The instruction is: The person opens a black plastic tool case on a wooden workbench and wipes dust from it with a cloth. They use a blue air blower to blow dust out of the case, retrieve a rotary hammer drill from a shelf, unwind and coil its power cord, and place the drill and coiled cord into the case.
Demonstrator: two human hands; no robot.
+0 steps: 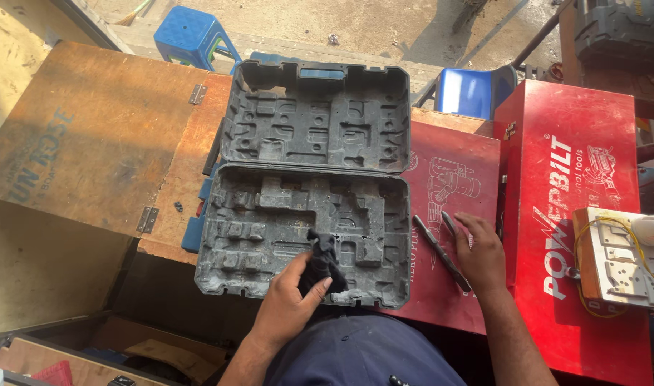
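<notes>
A dark grey moulded plastic tool case [305, 186] lies open in front of me, its lid flipped back and its compartments bare. My left hand [287, 304] grips a dark cloth [323, 259] and presses it into the lower half of the case near the front edge. My right hand [480, 254] rests flat on a red metal case lid [448, 179], fingers apart, touching two long dark drill bits [441, 250] that lie on it.
A tall red metal toolbox [563, 164] stands at the right with a white electrical board and yellow wire [620, 264] on it. A hinged wooden board [91, 136] lies at the left. Blue plastic stools [191, 36] stand behind.
</notes>
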